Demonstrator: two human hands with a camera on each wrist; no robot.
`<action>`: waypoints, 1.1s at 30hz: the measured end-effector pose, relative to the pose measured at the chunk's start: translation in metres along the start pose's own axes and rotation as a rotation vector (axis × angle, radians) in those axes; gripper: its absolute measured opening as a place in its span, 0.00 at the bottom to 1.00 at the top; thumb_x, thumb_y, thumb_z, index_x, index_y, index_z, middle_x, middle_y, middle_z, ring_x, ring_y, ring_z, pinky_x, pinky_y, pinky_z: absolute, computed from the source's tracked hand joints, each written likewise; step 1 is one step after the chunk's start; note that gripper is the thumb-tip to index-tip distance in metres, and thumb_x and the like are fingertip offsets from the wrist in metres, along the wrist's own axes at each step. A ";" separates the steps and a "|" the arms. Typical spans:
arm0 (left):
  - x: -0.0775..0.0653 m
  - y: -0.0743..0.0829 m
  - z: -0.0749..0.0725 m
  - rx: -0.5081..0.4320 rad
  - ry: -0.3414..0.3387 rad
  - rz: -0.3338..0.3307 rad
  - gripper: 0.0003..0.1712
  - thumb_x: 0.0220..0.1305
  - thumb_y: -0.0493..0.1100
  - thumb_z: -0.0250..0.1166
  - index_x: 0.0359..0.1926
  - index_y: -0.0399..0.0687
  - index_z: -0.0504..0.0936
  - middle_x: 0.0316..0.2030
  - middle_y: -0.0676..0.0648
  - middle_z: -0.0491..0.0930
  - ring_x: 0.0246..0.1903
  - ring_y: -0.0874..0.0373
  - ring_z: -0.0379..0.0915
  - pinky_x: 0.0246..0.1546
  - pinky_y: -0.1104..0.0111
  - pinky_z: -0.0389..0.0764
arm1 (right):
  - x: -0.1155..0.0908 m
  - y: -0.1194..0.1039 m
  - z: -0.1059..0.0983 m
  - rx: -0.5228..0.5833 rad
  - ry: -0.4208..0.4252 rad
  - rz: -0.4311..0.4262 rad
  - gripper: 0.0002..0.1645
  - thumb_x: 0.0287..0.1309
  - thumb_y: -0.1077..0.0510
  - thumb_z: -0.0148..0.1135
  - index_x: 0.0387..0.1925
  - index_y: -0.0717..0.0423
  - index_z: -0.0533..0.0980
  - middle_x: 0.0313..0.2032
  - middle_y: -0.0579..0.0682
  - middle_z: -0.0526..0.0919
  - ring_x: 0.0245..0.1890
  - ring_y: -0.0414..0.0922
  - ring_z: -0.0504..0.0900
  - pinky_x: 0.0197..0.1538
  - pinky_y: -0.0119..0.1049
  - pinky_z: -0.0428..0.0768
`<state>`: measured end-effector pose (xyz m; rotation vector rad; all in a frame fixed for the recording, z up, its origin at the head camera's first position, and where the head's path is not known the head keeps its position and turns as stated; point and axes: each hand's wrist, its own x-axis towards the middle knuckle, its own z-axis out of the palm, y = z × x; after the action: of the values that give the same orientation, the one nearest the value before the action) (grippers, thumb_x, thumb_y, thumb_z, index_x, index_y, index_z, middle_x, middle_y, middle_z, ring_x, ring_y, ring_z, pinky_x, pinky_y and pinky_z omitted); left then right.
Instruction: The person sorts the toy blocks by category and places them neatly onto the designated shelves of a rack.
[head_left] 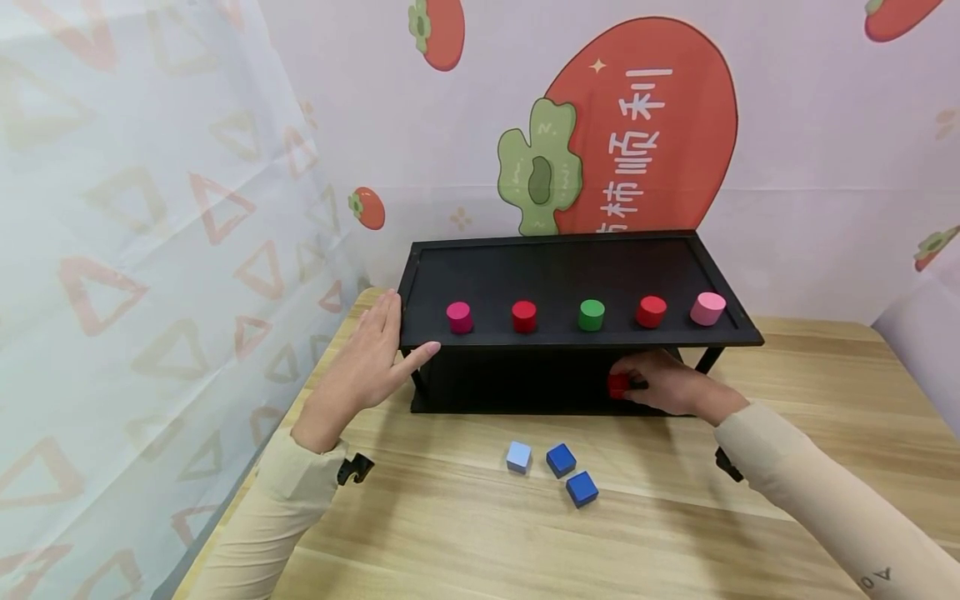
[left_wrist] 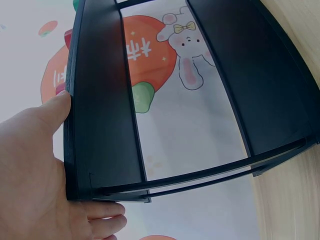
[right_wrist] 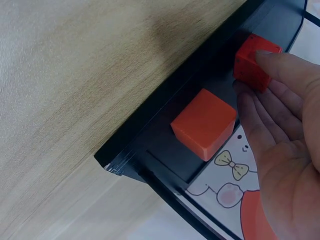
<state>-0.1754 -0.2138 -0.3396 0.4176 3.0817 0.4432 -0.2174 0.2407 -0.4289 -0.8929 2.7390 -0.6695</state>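
Note:
A black two-tier shelf (head_left: 540, 267) stands on the wooden table. My left hand (head_left: 363, 358) rests against the left end of its upper board, fingers straight along the side and thumb over the front edge. Reaching under that board, my right hand (head_left: 666, 385) pinches a red cube (right_wrist: 248, 64) between thumb and fingers at the lower tier. Beside it on the same tier sits an orange-red cube (right_wrist: 204, 122), hidden in the head view. Along the upper board's front stand a magenta cylinder (head_left: 459, 318), two red cylinders (head_left: 524, 317), a green cylinder (head_left: 591, 316) and a pink cylinder (head_left: 707, 309).
In front of the shelf, a light blue cube (head_left: 518, 457) and two dark blue cubes (head_left: 561, 460) lie on the table (head_left: 450, 517). The upper board overhangs my right hand. A printed cloth (head_left: 465, 133) hangs behind and to the left.

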 end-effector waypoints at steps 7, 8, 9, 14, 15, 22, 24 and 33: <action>-0.001 0.001 0.000 0.002 0.002 0.001 0.63 0.76 0.75 0.50 0.84 0.33 0.34 0.86 0.36 0.36 0.86 0.40 0.32 0.87 0.47 0.39 | 0.000 -0.001 0.000 -0.019 -0.019 0.022 0.19 0.61 0.65 0.74 0.53 0.62 0.83 0.47 0.54 0.88 0.46 0.49 0.86 0.54 0.53 0.88; -0.001 0.001 0.000 0.002 0.004 0.002 0.63 0.75 0.75 0.50 0.84 0.33 0.34 0.86 0.36 0.37 0.86 0.40 0.32 0.87 0.47 0.39 | -0.001 -0.002 -0.002 -0.028 -0.019 0.024 0.19 0.60 0.64 0.74 0.54 0.62 0.83 0.47 0.55 0.88 0.46 0.49 0.86 0.55 0.54 0.88; 0.000 0.001 0.001 0.001 0.005 0.002 0.63 0.75 0.75 0.50 0.84 0.33 0.34 0.86 0.36 0.37 0.86 0.40 0.32 0.87 0.47 0.39 | -0.002 -0.004 -0.003 -0.037 -0.016 0.026 0.20 0.60 0.64 0.75 0.54 0.63 0.83 0.48 0.56 0.88 0.47 0.51 0.87 0.55 0.54 0.88; 0.000 0.000 0.001 -0.003 0.005 0.004 0.63 0.76 0.74 0.50 0.84 0.33 0.34 0.86 0.36 0.36 0.86 0.40 0.31 0.87 0.47 0.39 | -0.008 -0.017 -0.012 -0.076 0.020 0.017 0.25 0.60 0.64 0.76 0.58 0.65 0.81 0.51 0.60 0.88 0.51 0.57 0.88 0.58 0.57 0.87; 0.000 0.000 0.001 -0.002 0.006 0.005 0.63 0.76 0.74 0.50 0.84 0.33 0.34 0.86 0.36 0.36 0.86 0.40 0.31 0.87 0.47 0.39 | -0.009 -0.020 -0.014 -0.079 0.027 0.009 0.25 0.60 0.64 0.76 0.58 0.65 0.81 0.51 0.60 0.89 0.51 0.57 0.88 0.58 0.58 0.87; 0.000 0.001 -0.001 0.003 0.002 0.006 0.63 0.76 0.74 0.50 0.84 0.32 0.34 0.86 0.36 0.35 0.86 0.41 0.31 0.87 0.47 0.38 | -0.016 -0.036 -0.012 -0.127 0.016 -0.108 0.24 0.57 0.63 0.78 0.55 0.63 0.84 0.49 0.54 0.90 0.47 0.49 0.88 0.55 0.51 0.89; -0.001 0.001 -0.001 0.003 -0.002 0.006 0.63 0.76 0.74 0.50 0.84 0.32 0.34 0.86 0.36 0.35 0.86 0.41 0.31 0.87 0.47 0.38 | -0.019 -0.041 -0.009 -0.100 -0.015 -0.123 0.24 0.58 0.63 0.78 0.56 0.63 0.84 0.51 0.55 0.90 0.49 0.49 0.89 0.56 0.51 0.89; -0.001 0.001 -0.001 0.009 0.001 0.011 0.62 0.76 0.74 0.50 0.84 0.32 0.35 0.86 0.35 0.36 0.86 0.40 0.32 0.86 0.46 0.39 | -0.031 -0.067 0.010 0.011 -0.142 -0.194 0.24 0.60 0.62 0.77 0.58 0.62 0.83 0.53 0.55 0.89 0.50 0.50 0.89 0.53 0.46 0.90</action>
<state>-0.1743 -0.2135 -0.3386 0.4349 3.0846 0.4296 -0.1550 0.2079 -0.4050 -1.1669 2.5443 -0.6265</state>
